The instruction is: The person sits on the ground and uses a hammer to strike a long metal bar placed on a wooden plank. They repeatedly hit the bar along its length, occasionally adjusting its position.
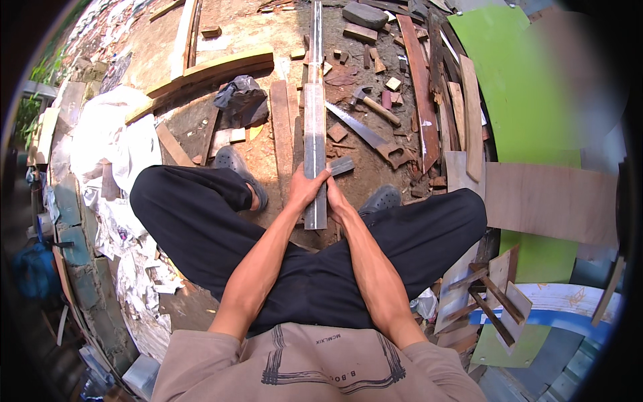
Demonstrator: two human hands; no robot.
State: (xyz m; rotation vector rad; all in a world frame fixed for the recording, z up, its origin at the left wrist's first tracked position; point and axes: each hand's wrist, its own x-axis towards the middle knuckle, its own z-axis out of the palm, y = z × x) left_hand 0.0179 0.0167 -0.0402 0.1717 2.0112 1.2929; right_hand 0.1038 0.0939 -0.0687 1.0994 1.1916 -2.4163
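Between my knees runs a long, narrow grey plank with a pale line along its length. It points away from me, and its near end hangs over my lap. My left hand is closed around the plank's left edge, thumb on top. From the other side my right hand grips the same plank, its fingers mostly hidden beneath. A short grey wood piece sticks out to the right beside the right hand; whether that hand touches it I cannot tell. A handsaw and a claw hammer lie on the ground to the right.
Wood offcuts are scattered ahead. A curved beam and a dark plastic bag lie ahead left, white sheeting farther left. A reddish-brown board and a green panel lie right, near a nailed wooden frame.
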